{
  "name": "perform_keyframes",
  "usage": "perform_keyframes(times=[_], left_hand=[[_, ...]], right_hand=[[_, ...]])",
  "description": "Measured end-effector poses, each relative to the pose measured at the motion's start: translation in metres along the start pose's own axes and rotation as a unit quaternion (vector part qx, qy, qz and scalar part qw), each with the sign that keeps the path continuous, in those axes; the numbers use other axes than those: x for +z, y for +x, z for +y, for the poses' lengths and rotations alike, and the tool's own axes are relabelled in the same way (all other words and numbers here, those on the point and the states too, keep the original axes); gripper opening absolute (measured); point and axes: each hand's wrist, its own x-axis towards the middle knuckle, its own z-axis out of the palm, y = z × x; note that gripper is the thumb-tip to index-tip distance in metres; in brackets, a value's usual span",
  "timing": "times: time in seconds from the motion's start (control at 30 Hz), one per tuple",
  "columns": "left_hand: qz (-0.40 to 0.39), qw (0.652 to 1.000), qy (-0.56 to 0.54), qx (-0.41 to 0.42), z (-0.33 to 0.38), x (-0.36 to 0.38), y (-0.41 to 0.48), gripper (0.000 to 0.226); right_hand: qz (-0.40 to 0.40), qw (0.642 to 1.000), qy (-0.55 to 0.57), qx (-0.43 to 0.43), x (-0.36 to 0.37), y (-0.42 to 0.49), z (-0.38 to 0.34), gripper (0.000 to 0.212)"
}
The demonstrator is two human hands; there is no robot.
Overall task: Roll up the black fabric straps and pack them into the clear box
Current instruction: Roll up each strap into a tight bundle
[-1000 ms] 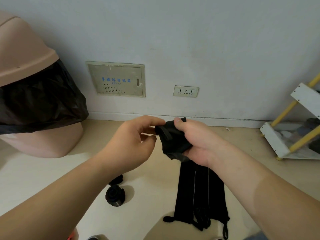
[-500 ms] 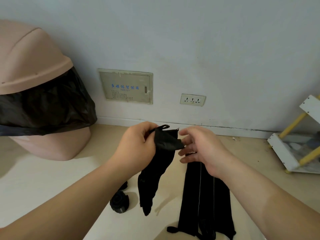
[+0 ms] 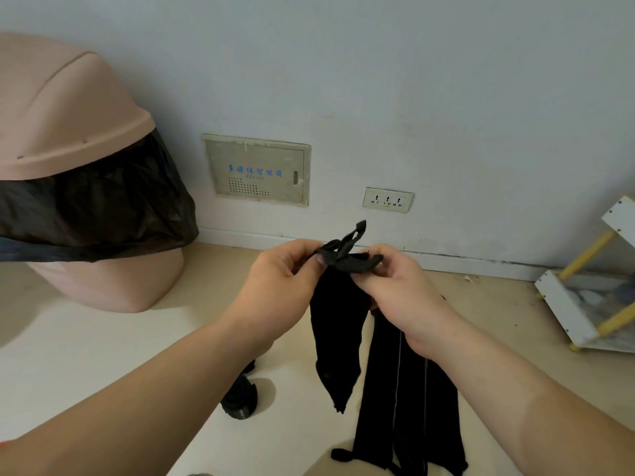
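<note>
Held one black strap [image 3: 338, 324] up off the floor, pinched at its top edge between both hands. Gripped that edge with the left hand [image 3: 281, 280], thumb and forefinger closed tight on the cloth, other fingers curled in behind. Gripped the same edge just to the right with the right hand [image 3: 395, 290], fingertips curled round a bunched fold of the fabric. Had the two hands nearly touching, with only the gathered cloth between them. Had a thin loop [image 3: 354, 231] of the strap poking up above the grip. Let the rest of the strap hang straight down below the grip, tapering to a point at its lower end; could not tell whether that end touched the floor. Had a pile of straps [image 3: 409, 407] below and a little right of the grip, laid flat and lengthwise on the pale floor, partly hidden by the right forearm. Had a small black bundle [image 3: 240, 396] on the floor down and left of the grip, half behind the left forearm; could not tell what it was. Faced a pink bin [image 3: 68, 132] with a black liner [image 3: 96, 207] well left of the grip, a beige wall panel [image 3: 257, 173] above and left, a socket plate [image 3: 387, 200] just above, and a white and yellow rack [image 3: 584, 304] far to the right
</note>
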Motion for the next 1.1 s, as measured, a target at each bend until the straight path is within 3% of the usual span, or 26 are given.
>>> perform_keyframes(times=[0.1, 0.3, 0.53, 0.7, 0.8, 0.93, 1.1], left_hand=[[-0.015, 1.000, -0.009, -0.004, -0.002, 0.001, -0.001, 0.028], [0.012, 0.997, -0.078, -0.026, 0.003, 0.002, 0.000, 0.031], [0.024, 0.991, -0.127, -0.039, 0.005, 0.002, 0.001, 0.037], [0.009, 0.995, -0.092, -0.026, 0.007, 0.001, 0.001, 0.046], [-0.015, 0.992, -0.115, -0.049, 0.010, -0.003, 0.001, 0.050], [-0.059, 0.983, -0.160, -0.067, 0.013, -0.005, -0.001, 0.036], [-0.010, 0.998, -0.053, 0.012, 0.007, -0.002, -0.002, 0.023]], right_hand=[[0.011, 1.000, 0.003, -0.006, 0.004, 0.000, -0.001, 0.012], [0.011, 0.998, 0.040, -0.044, 0.005, -0.002, -0.003, 0.034], [0.011, 0.993, 0.102, -0.058, 0.002, -0.001, -0.004, 0.041], [-0.027, 0.978, 0.205, -0.014, -0.006, 0.001, -0.008, 0.038], [-0.029, 0.977, 0.210, -0.003, -0.008, 0.003, -0.007, 0.028], [0.017, 0.987, 0.159, -0.015, -0.005, 0.006, -0.001, 0.031], [0.013, 0.989, 0.146, -0.020, -0.003, 0.006, 0.005, 0.041]])
